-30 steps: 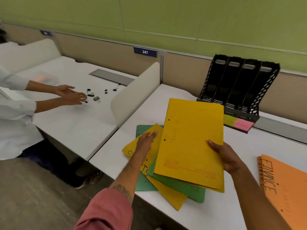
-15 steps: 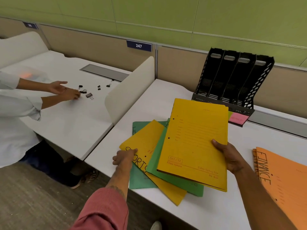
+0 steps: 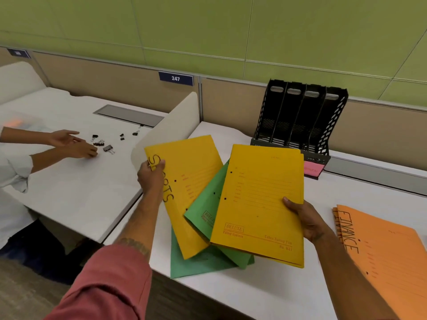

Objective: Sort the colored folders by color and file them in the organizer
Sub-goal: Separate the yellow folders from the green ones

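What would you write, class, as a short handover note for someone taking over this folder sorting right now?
Left hand: grip on the yellow SPORTS folder, lifted.
Right hand: grip on another yellow folder.
Green folders lie between and under them at the desk edge. Orange FINANCE folders lie stacked to the right.
Black organizer at the back: slots look empty.
Done: oranges grouped, yellows being gathered.
Left: join the yellows, stack the greens, file each color in a slot.

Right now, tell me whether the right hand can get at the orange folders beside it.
Probably not straight away: the right hand is gripping a yellow folder. The orange folders lie uncovered on the desk just to its right, so nothing blocks the way once it lets go.
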`<state>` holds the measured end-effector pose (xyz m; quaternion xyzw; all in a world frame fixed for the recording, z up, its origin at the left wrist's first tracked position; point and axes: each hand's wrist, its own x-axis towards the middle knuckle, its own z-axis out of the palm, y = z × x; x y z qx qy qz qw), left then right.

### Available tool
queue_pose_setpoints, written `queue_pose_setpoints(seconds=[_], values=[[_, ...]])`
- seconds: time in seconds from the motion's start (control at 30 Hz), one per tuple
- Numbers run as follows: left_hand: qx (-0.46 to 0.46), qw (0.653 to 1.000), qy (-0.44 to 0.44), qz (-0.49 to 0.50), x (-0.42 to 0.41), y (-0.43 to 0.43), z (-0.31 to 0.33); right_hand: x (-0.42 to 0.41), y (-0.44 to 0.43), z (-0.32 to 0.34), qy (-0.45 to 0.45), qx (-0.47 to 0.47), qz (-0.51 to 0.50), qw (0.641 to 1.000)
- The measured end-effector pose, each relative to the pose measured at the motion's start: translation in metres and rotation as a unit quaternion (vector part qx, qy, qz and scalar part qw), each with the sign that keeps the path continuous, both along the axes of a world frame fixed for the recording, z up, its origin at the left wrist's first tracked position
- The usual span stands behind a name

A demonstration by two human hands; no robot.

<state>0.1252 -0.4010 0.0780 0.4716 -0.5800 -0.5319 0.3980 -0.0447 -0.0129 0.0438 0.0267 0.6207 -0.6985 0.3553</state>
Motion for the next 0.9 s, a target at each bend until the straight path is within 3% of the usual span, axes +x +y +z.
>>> queue_pose_setpoints(seconds=[0.43,0.67,0.9], values=[[-0.194,0.976,0.043,-0.091,-0.017,-0.035,0.162,-0.004,0.006,-0.005,0.014,-0.001,-0.034,0.999],[-0.092,0.962,0.084,-0.242,-0.05,-0.013,0.193,-0.001,0.01,-0.003,0.042,-0.01,-0.048,0.998],[0.048,0.948,0.059,-0.309,-0.096,0.047,0.139,0.017,0.005,0.01,0.041,-0.044,-0.014,0.998]])
